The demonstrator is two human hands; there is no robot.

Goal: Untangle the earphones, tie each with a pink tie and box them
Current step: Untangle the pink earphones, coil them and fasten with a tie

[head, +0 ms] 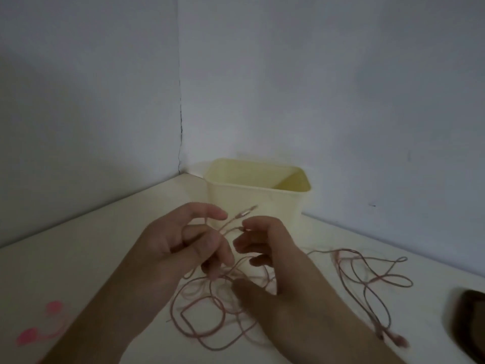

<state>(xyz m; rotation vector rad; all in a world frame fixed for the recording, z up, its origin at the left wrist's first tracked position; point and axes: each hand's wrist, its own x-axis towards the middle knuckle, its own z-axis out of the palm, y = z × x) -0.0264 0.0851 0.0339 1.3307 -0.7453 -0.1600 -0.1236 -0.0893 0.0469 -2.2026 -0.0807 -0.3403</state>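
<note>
While both hands, left (183, 240) and right (265, 248), pinch strands of the pink earphones (215, 306) mid-table, pulling hard risks tightening the knot.

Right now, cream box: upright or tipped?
Upright: the cream box stands on the table with its open mouth facing up.

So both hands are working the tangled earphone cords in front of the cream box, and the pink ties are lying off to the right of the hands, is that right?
Not quite. The head view shows the pink ties lying to the left of the hands, not the right. The rest holds: the left hand and right hand work the tangled earphone cords in front of the cream box.
</note>
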